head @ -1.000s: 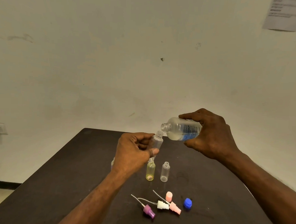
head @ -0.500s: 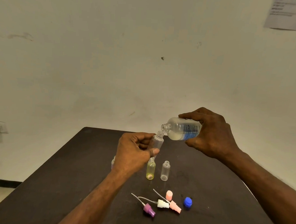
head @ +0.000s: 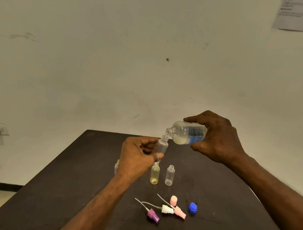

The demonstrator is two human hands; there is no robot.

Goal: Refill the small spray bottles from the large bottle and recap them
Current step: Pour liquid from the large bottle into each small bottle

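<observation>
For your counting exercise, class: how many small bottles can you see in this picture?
4. One in the left hand, held at; a yellowish one and a clear one standing on the table; one mostly hidden behind that hand. More may be hidden.

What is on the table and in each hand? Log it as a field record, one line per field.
left hand: holds small clear bottle, uncapped, tilted
right hand: holds large bottle, tipped, mouth at the small bottle's neck
standing on table: yellowish bottle, clear bottle, both uncapped
loose tops: purple sprayer, white sprayer, pink sprayer, pink cap, blue cap
</observation>
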